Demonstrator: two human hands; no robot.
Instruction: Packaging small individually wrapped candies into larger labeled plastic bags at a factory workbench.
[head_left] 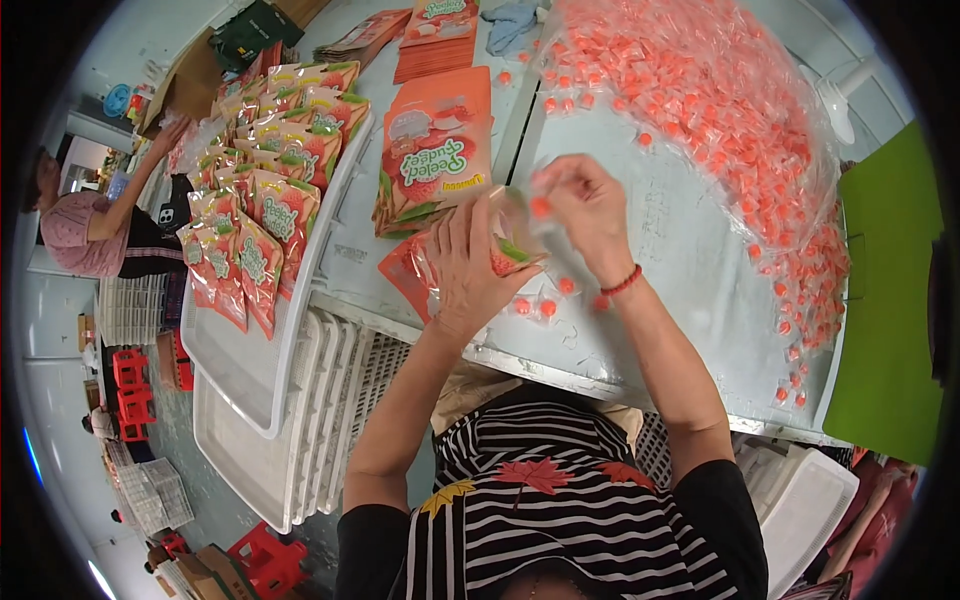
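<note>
My left hand (465,265) grips a pink candy pouch (512,250), its clear window and green leaf print turned up. Just right of the pouch's mouth, my right hand (590,205) is closed in a pinch, a red bracelet on its wrist. Between its fingers are small red candies (541,207) in clear wrappers, partly blurred. Another pouch (402,268) lies flat under my left hand. A few loose wrapped candies (547,308) rest on the table by my wrists. Beyond my left hand lies a stack of flat pink pouches (435,140).
A large heap of wrapped candies (690,110) spreads across the table's (660,320) far right. At left, filled pouches (285,150) crowd a white tray (250,370) above stacked trays. A green panel (890,300) stands at right. Another person (85,230) works at far left.
</note>
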